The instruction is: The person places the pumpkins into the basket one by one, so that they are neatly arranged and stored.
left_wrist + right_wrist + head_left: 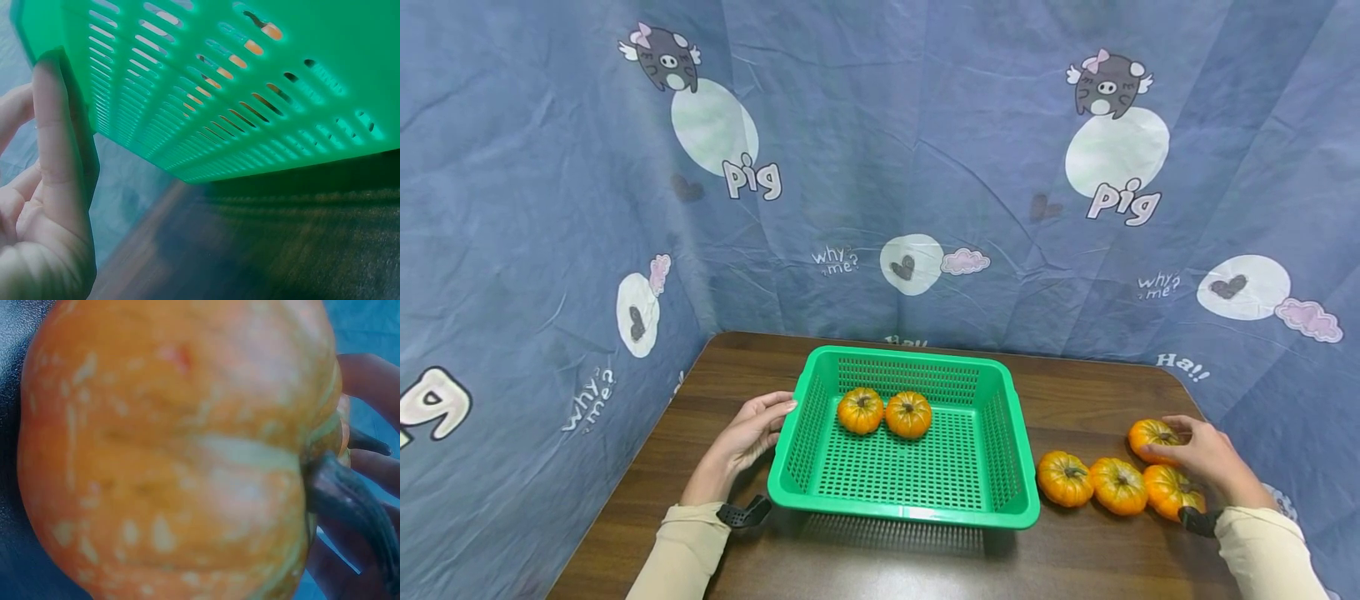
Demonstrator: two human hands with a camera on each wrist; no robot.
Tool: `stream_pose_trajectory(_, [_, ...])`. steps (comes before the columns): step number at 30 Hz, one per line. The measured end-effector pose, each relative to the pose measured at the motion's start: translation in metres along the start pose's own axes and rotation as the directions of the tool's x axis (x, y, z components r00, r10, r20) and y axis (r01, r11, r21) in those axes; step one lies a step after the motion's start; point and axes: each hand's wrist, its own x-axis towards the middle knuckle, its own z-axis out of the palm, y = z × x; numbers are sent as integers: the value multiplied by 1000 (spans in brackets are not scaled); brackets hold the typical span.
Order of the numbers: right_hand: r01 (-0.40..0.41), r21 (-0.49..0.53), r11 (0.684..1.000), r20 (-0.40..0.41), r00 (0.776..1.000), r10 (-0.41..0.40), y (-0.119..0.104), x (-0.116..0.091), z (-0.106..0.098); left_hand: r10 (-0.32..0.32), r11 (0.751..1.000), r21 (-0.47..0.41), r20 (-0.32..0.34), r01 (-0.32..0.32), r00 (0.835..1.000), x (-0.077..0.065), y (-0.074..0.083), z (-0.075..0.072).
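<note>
A green plastic basket (902,510) with slotted sides stands on the wooden table, with two small orange pumpkins (860,411) side by side in it. At its left rim my left hand (752,433) holds the edge; in the left wrist view one finger (53,125) lies up against the rim. Far to the right, my right hand (1206,454) grips a pumpkin (1148,437) from its right side, fingers over its top. Just in front of that lies a row of three more pumpkins (1118,486). One pumpkin (169,456) with a dark stem fills most of the right wrist view, partly hiding the right hand's fingers.
The brown table (1060,558) reaches back to a blue cloth (917,167) printed with pigs and words, hanging behind and at the left. The row's leftmost pumpkin (1064,478) sits close to the basket's right side. Black straps (745,512) circle both wrists.
</note>
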Motion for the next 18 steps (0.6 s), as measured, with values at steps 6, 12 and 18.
stream_pose_trajectory(6, [6,-4,1000,-7,1000,-6,1,-1,2,-8,1000,3,-4,8,1000,0,0,0])
stream_pose_trajectory(12, [-4,11,1000,11,1000,4,-3,1,-1,-6,1000,7,-11,6,1000,0,1,1])
stream_pose_trajectory(18, [21,3,1000,3,1000,-21,-11,2,-2,-11,1000,11,-21,11,1000,0,1,2])
